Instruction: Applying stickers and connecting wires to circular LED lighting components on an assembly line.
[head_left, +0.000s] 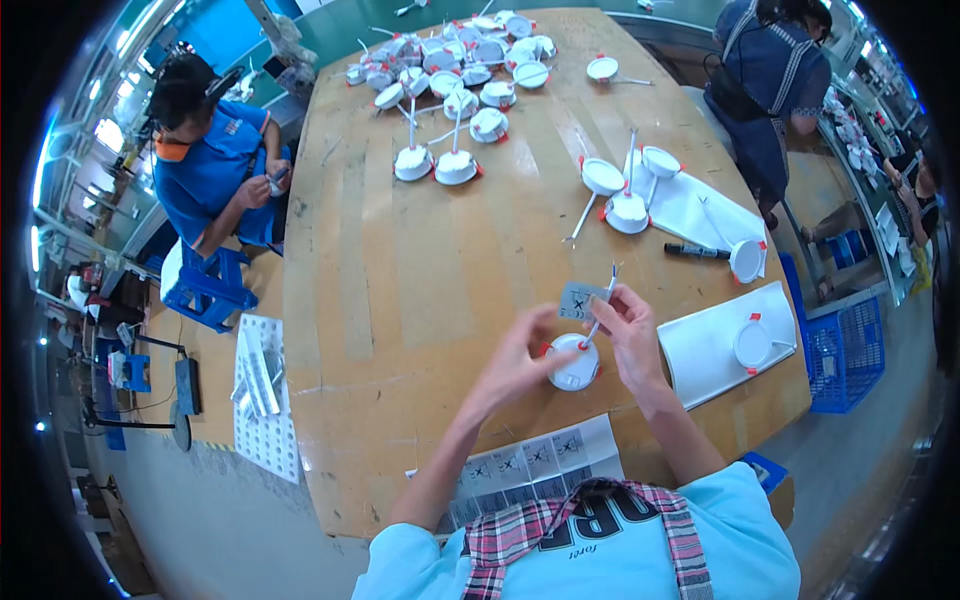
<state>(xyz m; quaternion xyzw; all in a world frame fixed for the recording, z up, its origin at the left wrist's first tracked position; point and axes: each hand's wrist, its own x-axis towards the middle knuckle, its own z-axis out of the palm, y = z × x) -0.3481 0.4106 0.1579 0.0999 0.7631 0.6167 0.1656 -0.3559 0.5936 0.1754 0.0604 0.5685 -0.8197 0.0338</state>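
A round white downlight [573,372] with red clips lies on the table in front of me. Its white cable [590,334] rises past the fingers of my right hand [634,338]. That hand is closed in a pinch at the edge of a small silver label [577,300], right beside the cable. My left hand [512,362] is slightly blurred, its thumb and fingers apart. The thumb is close to the downlight's face, and the fingertips are near the label. Below them lies a sheet of printed silver labels [540,462], partly hidden by my body and left forearm.
Many downlights [440,58] are heaped at the far end of the wooden table [400,290]. More stand to the right, near a black marker [697,251] and white sheets [690,345]. Co-workers [215,160] are at left and far right; a blue crate [846,355] stands beyond the right edge.
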